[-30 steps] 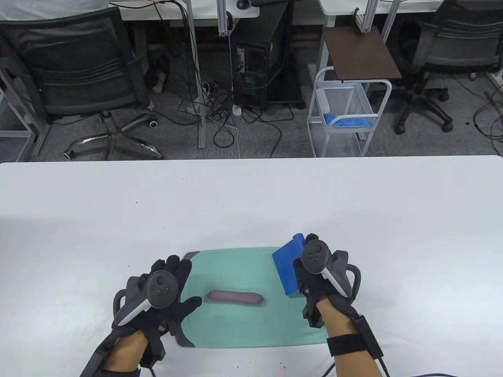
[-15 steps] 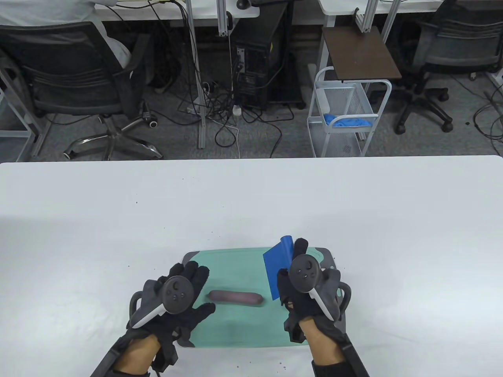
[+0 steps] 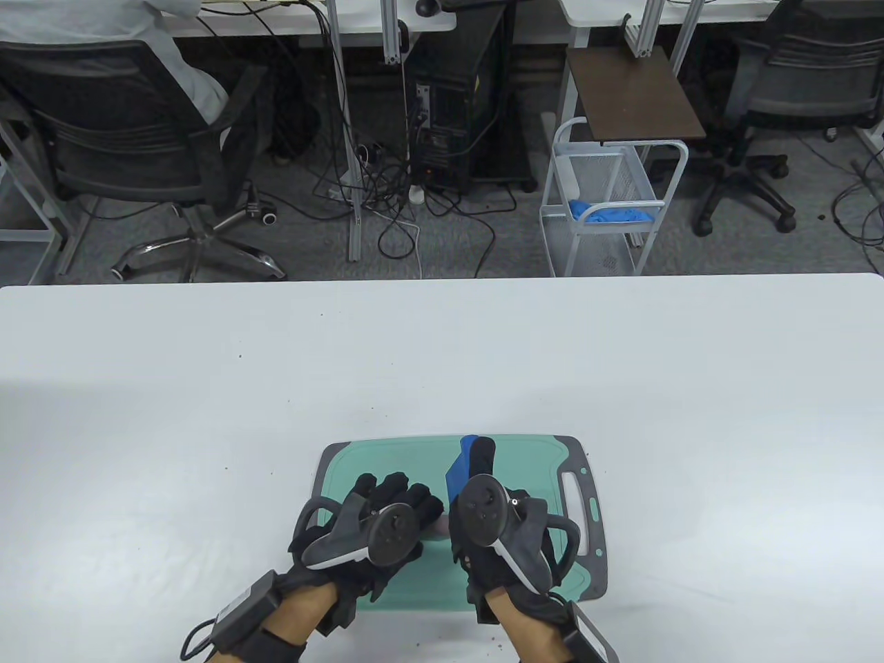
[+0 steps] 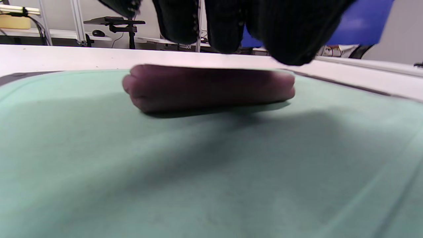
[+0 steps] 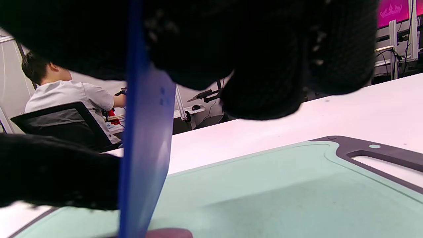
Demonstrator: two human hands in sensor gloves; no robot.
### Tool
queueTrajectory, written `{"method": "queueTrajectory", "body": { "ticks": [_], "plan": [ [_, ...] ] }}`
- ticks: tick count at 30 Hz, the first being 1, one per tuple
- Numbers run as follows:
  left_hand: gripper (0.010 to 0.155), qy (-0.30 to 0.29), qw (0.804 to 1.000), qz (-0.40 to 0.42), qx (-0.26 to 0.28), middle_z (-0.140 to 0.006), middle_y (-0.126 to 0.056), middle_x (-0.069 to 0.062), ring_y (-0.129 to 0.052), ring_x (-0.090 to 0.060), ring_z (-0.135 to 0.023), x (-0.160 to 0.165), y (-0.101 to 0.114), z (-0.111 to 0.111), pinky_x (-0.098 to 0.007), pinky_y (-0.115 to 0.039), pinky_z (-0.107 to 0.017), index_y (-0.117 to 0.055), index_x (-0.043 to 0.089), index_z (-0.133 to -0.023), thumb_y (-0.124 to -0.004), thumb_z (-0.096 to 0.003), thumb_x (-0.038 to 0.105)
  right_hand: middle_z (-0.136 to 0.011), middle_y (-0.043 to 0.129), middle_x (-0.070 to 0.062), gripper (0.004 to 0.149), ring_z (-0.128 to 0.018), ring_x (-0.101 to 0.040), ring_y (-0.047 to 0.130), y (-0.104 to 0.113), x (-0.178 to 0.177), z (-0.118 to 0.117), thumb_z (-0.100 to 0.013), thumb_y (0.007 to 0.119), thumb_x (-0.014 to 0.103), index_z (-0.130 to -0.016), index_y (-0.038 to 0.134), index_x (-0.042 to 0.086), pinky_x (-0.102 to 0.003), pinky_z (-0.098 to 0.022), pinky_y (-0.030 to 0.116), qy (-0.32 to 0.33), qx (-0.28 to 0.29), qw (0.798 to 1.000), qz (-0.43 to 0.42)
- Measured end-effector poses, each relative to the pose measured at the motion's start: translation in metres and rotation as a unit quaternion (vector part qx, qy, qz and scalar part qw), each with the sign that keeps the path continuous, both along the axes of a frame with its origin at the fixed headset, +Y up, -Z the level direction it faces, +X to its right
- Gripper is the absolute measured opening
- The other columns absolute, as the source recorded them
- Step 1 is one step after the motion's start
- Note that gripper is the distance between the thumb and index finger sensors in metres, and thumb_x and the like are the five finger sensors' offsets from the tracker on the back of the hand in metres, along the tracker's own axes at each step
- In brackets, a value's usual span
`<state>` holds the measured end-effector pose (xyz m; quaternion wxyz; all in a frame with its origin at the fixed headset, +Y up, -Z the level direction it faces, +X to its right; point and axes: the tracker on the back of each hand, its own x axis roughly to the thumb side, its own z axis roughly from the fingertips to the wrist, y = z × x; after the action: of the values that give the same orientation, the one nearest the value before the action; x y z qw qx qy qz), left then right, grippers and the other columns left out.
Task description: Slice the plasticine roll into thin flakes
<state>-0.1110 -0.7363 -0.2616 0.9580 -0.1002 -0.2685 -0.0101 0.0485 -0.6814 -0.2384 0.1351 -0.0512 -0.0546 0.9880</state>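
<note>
R hand (image 3: pixel 497 532) is gripping blue scraper (image 5: pixel 145 145) w/ closed fingers; L hand (image 3: pixel 373 528) fingers (image 4: pixel 228 23) are hovering spread over plasticine roll (image 4: pixel 211 86).

White table (image 3: pixel 442 345) with dark specks; beyond it, grey carpet with tangled cables (image 3: pixel 387 193); black PC tower (image 3: pixel 449 124); white wire cart (image 3: pixel 608 200) holding blue cloth (image 3: pixel 611 213); brown board (image 3: pixel 632 93) above; seated person (image 5: pixel 69 94) in black office chair (image 3: pixel 117 138).
</note>
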Motion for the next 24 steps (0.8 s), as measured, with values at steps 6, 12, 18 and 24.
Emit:
{"method": "queueTrajectory", "body": {
  "ticks": [6, 12, 18, 24],
  "plan": [
    [0.059, -0.006, 1.0, 0.02, -0.002, -0.106, -0.076, 0.019, -0.085, -0.023, -0.098, 0.006, -0.009, -0.005, -0.05, -0.065, -0.077, -0.067, 0.048, -0.094, -0.083, -0.0375, 0.047, -0.032, 0.097, -0.003, 0.08, -0.037, -0.032, 0.102, -0.003, -0.005, 0.005, -0.04, 0.089, 0.039, -0.104, 0.046, 0.017, -0.06, -0.043, 0.083, -0.006, -0.007, 1.0, 0.014],
    [0.054, 0.0, 1.0, 0.02, 0.021, -0.101, -0.083, 0.019, -0.092, -0.022, -0.087, 0.008, -0.009, -0.004, -0.049, -0.071, -0.074, -0.072, 0.049, -0.091, -0.085, -0.0387, 0.043, -0.032, 0.097, -0.003, 0.079, -0.037, -0.032, 0.102, -0.005, -0.009, 0.008, -0.041, 0.089, 0.039, -0.104, 0.046, 0.016, -0.06, -0.043, 0.084, -0.011, -0.007, 1.0, 0.026],
    [0.052, 0.011, 0.999, 0.026, 0.026, -0.096, -0.089, 0.017, -0.095, -0.022, -0.081, 0.007, -0.008, -0.004, -0.048, -0.074, -0.073, -0.076, 0.047, -0.089, -0.087, -0.0377, 0.044, -0.032, 0.097, -0.003, 0.08, -0.037, -0.032, 0.102, -0.007, -0.014, 0.01, -0.041, 0.088, 0.039, -0.104, 0.046, 0.015, -0.06, -0.043, 0.083, -0.009, -0.005, 0.999, 0.036],
    [0.051, 0.017, 0.999, 0.036, 0.021, -0.095, -0.09, 0.017, -0.094, -0.022, -0.081, 0.006, -0.009, -0.005, -0.05, -0.072, -0.074, -0.078, 0.046, -0.087, -0.087, -0.0376, 0.045, -0.033, 0.097, -0.003, 0.08, -0.038, -0.032, 0.102, -0.009, -0.019, 0.012, -0.041, 0.088, 0.038, -0.104, 0.045, 0.015, -0.06, -0.044, 0.083, -0.002, -0.007, 0.999, 0.046]
  ]
}}
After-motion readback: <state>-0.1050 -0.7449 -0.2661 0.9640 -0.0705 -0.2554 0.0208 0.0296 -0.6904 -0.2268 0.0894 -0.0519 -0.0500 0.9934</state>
